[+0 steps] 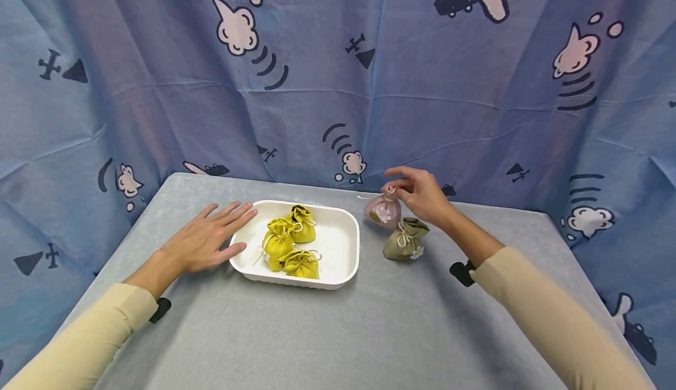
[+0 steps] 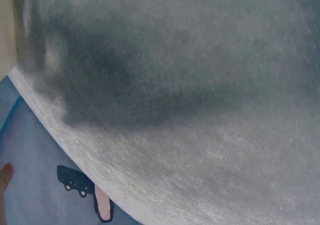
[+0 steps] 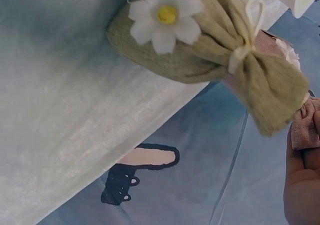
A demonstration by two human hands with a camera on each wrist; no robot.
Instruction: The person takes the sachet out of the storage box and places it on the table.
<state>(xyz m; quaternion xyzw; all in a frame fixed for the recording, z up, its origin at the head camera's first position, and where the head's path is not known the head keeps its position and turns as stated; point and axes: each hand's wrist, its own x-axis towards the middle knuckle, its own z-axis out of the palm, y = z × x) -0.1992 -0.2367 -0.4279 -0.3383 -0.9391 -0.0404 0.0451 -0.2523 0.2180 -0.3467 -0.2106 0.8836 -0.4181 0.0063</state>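
My right hand (image 1: 421, 195) pinches the gathered neck of a pink drawstring pouch (image 1: 384, 210) with a white flower on it. Just in front of that pouch stands an olive-green drawstring pouch (image 1: 404, 240), tied with a pale cord; its white daisy and neck fill much of the right wrist view, where the pink cloth (image 3: 306, 125) shows between my fingers. On the other side, my left hand (image 1: 205, 238) lies with fingers spread at the left rim of a white plastic tray (image 1: 338, 243). Inside the tray sit three yellow drawstring pouches (image 1: 277, 243), grouped toward its left and middle.
A grey cloth-covered table (image 1: 338, 337) carries everything. Behind it and along both sides hangs a blue printed curtain (image 1: 311, 114), meeting the table's back edge close behind my right hand. In the left wrist view, mostly tabletop (image 2: 200, 160) shows.
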